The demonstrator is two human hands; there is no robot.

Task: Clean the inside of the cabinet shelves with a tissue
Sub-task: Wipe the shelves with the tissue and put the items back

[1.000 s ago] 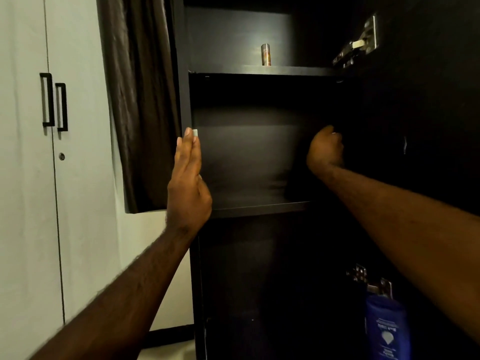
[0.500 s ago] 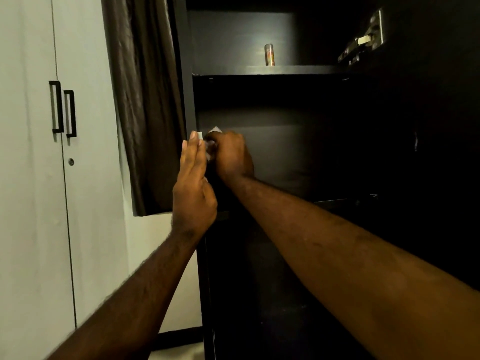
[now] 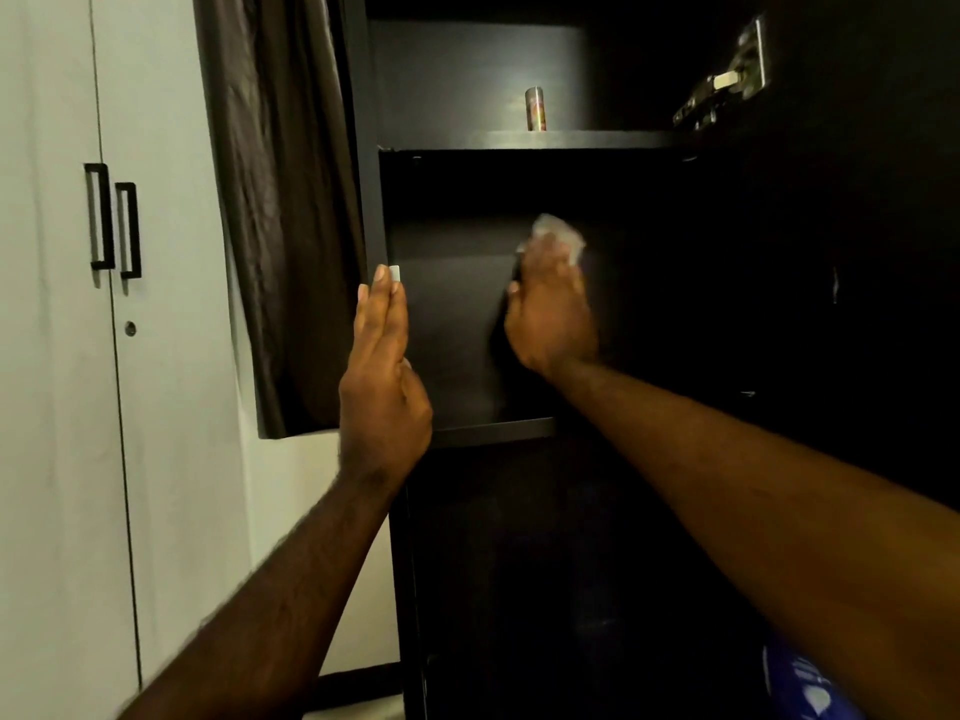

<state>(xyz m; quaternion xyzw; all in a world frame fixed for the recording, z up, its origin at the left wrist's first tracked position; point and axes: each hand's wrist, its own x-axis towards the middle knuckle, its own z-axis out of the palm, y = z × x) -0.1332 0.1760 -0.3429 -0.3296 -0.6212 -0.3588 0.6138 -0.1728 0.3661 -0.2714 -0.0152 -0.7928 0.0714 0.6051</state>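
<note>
Tissue (image 3: 553,237) — crumpled, pressed to the dark back panel in the middle compartment of the cabinet (image 3: 371,148), below the upper shelf (image 3: 597,139). Right hand (image 3: 550,317) grips it, blurred. Left hand (image 3: 382,371) flat, fingers straight, resting on the cabinet's left front edge. Small can (image 3: 536,109) stands on the upper shelf — curtain (image 3: 280,200) hangs left.

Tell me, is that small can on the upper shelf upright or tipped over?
Upright. The small can stands on its end on the upper shelf, with its long side vertical.
</note>
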